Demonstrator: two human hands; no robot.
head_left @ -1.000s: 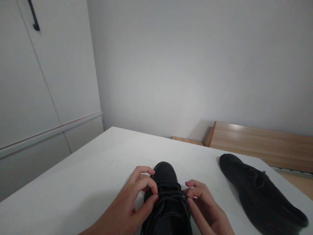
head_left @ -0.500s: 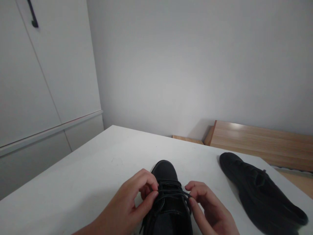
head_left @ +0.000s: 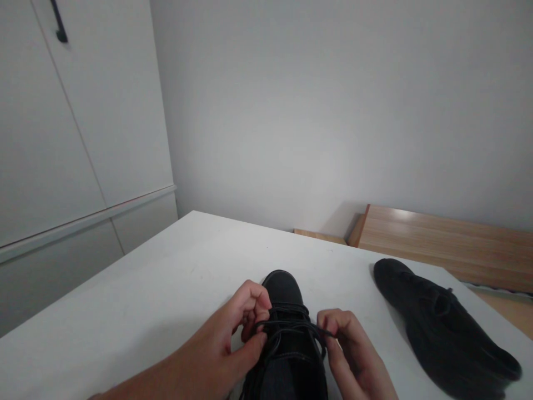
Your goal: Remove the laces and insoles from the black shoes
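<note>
Both hands' fingers [head_left: 255, 311] have closed tighter on the shoe's laces [head_left: 291, 328] between them.

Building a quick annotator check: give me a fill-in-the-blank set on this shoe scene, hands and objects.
1. Both hands pinch the black ____ of the near shoe standing between them.
2. The left hand is at the shoe's left side, the right hand at its ____ side.
3. The second black shoe lies on the white ____, to the right of both hands.
4. Beyond the table stands a slatted board of light ____.

Missing words: laces; right; table; wood
</note>
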